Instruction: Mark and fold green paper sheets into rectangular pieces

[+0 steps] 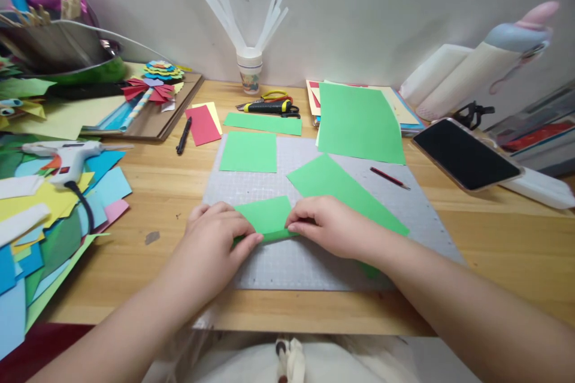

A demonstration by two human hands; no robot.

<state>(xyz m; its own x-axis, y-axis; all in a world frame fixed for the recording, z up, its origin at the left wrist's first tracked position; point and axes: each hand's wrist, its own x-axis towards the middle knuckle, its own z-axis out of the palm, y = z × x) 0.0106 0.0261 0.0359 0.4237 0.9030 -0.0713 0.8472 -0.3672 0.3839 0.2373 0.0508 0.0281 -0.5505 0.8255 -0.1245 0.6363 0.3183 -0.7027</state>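
A small piece of green paper (265,213) lies on the grey cutting mat (274,272), its near edge folded or rolled into a narrow strip. My left hand (222,233) grips the left end of that edge between thumb and fingers. At the right end, my right hand (321,224) pinches the same edge. Under my right wrist, a longer green sheet (345,185) lies slantwise, partly covered by the arm. Behind the hands is a green square of paper (248,152). A dark red pencil (389,178) rests on the mat's right side.
Beyond the mat lie a green strip (263,123), a yellow-black cutter (269,108), a black pen (184,136) and a paper cup (249,69) of white sticks. Stacked green sheets (359,122) and a phone (467,152) stand right; a glue gun (67,158) sits on scraps left.
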